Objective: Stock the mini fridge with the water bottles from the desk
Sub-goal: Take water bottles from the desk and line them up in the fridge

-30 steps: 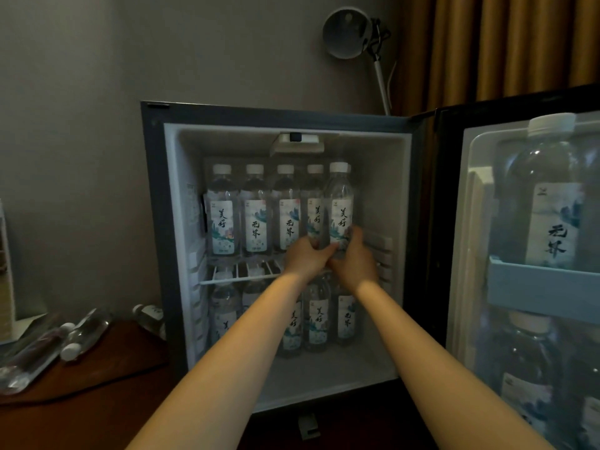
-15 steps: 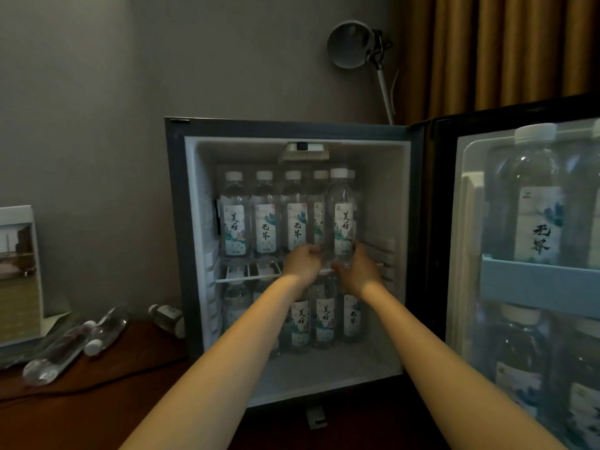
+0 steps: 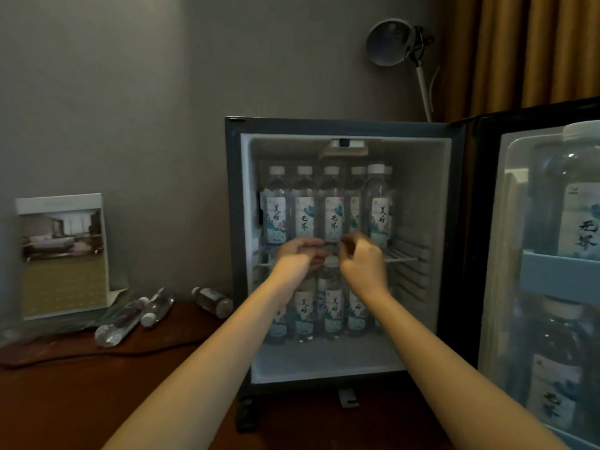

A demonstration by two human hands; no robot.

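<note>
At the front of the fridge (image 3: 422, 190) shelf (image 3: 402, 256), the left hand (image 3: 300, 254) and right hand (image 3: 363, 259) hover side by side, fingers loosely curled, neither gripping anything. Just behind them a row of bottles (image 3: 378, 206) stands upright on the shelf, with more below and in the door (image 3: 552, 277). Three loose bottles (image 3: 156, 308) lie on the desk (image 3: 97, 384), left of the fridge.

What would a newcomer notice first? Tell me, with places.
The open black mini fridge at centre, its upper wire shelf lined with clear white-capped water bottles. The left hand and right hand hover at that shelf's front edge. More clear plastic bottles lie on the dark wooden desk to the left.
</note>
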